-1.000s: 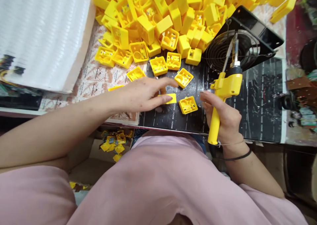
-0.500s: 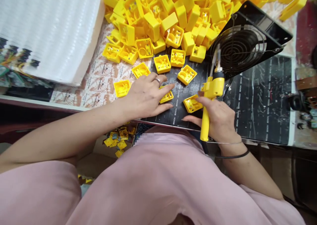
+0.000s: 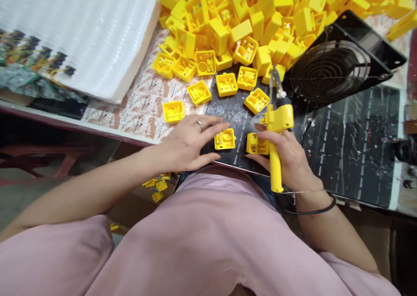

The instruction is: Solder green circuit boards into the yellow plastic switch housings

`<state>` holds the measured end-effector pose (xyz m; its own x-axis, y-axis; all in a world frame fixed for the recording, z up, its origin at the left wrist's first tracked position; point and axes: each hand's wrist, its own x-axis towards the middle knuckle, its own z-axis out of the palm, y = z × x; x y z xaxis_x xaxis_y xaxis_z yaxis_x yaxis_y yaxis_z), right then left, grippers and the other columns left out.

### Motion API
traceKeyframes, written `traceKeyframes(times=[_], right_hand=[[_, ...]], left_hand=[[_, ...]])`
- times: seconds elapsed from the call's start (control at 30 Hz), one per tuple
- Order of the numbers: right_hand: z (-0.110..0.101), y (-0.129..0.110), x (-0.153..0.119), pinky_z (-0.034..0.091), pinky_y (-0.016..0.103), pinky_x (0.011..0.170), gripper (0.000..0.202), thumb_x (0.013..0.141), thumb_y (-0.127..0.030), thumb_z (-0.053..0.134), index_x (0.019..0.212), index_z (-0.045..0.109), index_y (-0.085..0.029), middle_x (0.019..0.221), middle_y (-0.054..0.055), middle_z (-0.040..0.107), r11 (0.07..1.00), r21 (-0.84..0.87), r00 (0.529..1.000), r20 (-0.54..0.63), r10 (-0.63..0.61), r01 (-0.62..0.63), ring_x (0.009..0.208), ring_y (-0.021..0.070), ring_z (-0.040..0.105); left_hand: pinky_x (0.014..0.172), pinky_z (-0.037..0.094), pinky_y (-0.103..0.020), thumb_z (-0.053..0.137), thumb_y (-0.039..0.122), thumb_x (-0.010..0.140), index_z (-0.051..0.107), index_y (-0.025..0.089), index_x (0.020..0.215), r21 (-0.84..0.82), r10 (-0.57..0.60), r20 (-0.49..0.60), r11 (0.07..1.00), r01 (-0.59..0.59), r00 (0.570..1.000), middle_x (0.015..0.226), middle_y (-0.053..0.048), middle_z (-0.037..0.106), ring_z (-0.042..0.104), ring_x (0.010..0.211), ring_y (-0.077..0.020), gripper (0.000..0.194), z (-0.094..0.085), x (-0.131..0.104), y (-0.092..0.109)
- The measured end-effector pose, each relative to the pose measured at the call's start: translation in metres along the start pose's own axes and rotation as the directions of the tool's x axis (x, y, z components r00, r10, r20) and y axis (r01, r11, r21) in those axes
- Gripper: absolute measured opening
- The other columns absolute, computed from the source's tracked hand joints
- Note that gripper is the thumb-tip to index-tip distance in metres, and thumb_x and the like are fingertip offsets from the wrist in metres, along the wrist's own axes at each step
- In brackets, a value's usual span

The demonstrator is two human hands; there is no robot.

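Observation:
My left hand (image 3: pixel 192 141) is spread over the bench edge, its fingers apart around the left side of an open yellow box (image 3: pixel 224 139). In my right hand (image 3: pixel 286 152) is a yellow soldering gun (image 3: pixel 276 120), its handle pointing down and its metal tip up and away from me. The thumb and fingers of that hand also reach around another yellow box (image 3: pixel 257 144), partly hidden by them. Several more open yellow boxes (image 3: pixel 226 84) lie beyond my hands in loose rows.
A big heap of yellow boxes (image 3: pixel 218 33) fills the back. A black fan (image 3: pixel 329 70) stands at the right. White foam tray (image 3: pixel 91 35) with wired parts is at the left. Below the bench edge, yellow pieces (image 3: pixel 161 185) lie in a carton.
The whole view has shifted, moving the bench items rightward. My left hand has drawn back to the left, uncovering more of the box beside it. The box at my right hand has turned.

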<state>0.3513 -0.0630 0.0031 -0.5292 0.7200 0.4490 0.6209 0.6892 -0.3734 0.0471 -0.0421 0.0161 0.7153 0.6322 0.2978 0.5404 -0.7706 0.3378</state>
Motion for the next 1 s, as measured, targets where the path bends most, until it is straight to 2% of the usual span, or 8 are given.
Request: traceKeyframes(times=[0.13,0.3,0.4,0.5,0.73,0.87,0.93,1.0], right_hand=[[0.013,-0.007,-0.001,0.062,0.043,0.085,0.046,0.100,-0.035,0.077,0.139,0.055,-0.026,0.125,0.010,0.076,0.999,-0.015,0.999,-0.025,-0.030,0.030,0.102,0.0294,0.075],[0.021,-0.007,0.007,0.058,0.053,0.102,0.046,0.098,-0.034,0.079,0.138,0.057,-0.027,0.120,0.009,0.077,0.997,-0.038,0.997,-0.050,-0.065,0.063,0.110,0.0325,0.075],[0.030,-0.011,0.017,0.057,0.056,0.108,0.044,0.099,-0.039,0.078,0.136,0.058,-0.026,0.117,0.008,0.077,0.994,-0.010,0.994,-0.025,-0.107,0.106,0.111,0.0321,0.076],[0.036,-0.014,0.020,0.063,0.046,0.096,0.045,0.100,-0.035,0.076,0.141,0.058,-0.028,0.115,0.007,0.078,0.991,-0.005,0.990,0.012,-0.137,0.137,0.102,0.0284,0.078],[0.027,0.004,-0.001,0.065,0.039,0.077,0.055,0.099,-0.033,0.078,0.149,0.056,-0.031,0.126,0.008,0.078,0.997,-0.062,0.998,-0.034,-0.052,0.049,0.099,0.0293,0.079],[0.025,0.008,-0.002,0.067,0.045,0.087,0.045,0.099,-0.035,0.077,0.140,0.059,-0.028,0.129,0.010,0.077,0.993,-0.035,0.994,0.014,-0.108,0.109,0.106,0.0310,0.080],[0.025,0.010,-0.003,0.065,0.052,0.096,0.041,0.098,-0.037,0.079,0.134,0.062,-0.027,0.130,0.010,0.077,0.991,-0.047,0.993,-0.001,-0.122,0.122,0.114,0.0347,0.078],[0.023,0.014,-0.008,0.064,0.054,0.097,0.046,0.093,-0.043,0.085,0.131,0.064,-0.028,0.132,0.009,0.077,0.999,-0.014,0.999,-0.028,-0.043,0.043,0.116,0.0363,0.077]], left_hand=[[0.102,0.057,-0.042,0.055,0.027,0.109,0.053,0.010,0.153,0.032,0.009,-0.024,0.999,-0.008,1.000,0.138,-0.019,0.074,0.072,0.121,-0.0270,0.048,0.020,-0.007,0.012],[0.116,0.049,-0.051,0.056,0.051,0.107,0.048,0.017,0.160,0.209,-0.144,-0.094,0.965,0.161,0.985,0.159,-0.020,0.060,0.061,0.141,-0.0346,0.063,-0.014,-0.024,-0.011],[0.110,0.052,-0.052,0.059,0.062,0.103,0.061,0.022,0.151,0.345,-0.480,-0.092,0.806,0.480,0.873,0.147,-0.017,0.068,0.062,0.135,-0.0378,0.063,-0.036,-0.028,-0.031],[0.094,0.058,-0.050,0.061,0.064,0.099,0.073,0.018,0.136,0.455,-0.626,-0.003,0.694,0.559,0.780,0.124,-0.020,0.075,0.068,0.120,-0.0407,0.060,-0.042,-0.023,-0.038],[0.105,0.059,-0.038,0.055,0.017,0.100,0.065,0.018,0.150,0.117,-0.155,0.168,0.984,0.136,0.974,0.155,-0.020,0.062,0.074,0.118,-0.0252,0.051,-0.015,-0.014,-0.011],[0.110,0.057,-0.037,0.053,0.032,0.110,0.055,0.011,0.157,0.015,-0.075,0.116,0.997,0.074,0.990,0.162,-0.022,0.056,0.069,0.132,-0.0261,0.052,-0.005,-0.007,-0.001],[0.109,0.056,-0.044,0.051,0.044,0.111,0.064,0.014,0.148,0.144,-0.242,0.109,0.964,0.225,0.964,0.150,-0.018,0.067,0.068,0.127,-0.0289,0.049,-0.026,-0.011,-0.012],[0.106,0.053,-0.051,0.042,0.038,0.112,0.074,0.017,0.131,0.396,-0.555,0.051,0.774,0.493,0.830,0.132,-0.013,0.076,0.067,0.116,-0.0292,0.043,-0.064,-0.023,-0.035]])
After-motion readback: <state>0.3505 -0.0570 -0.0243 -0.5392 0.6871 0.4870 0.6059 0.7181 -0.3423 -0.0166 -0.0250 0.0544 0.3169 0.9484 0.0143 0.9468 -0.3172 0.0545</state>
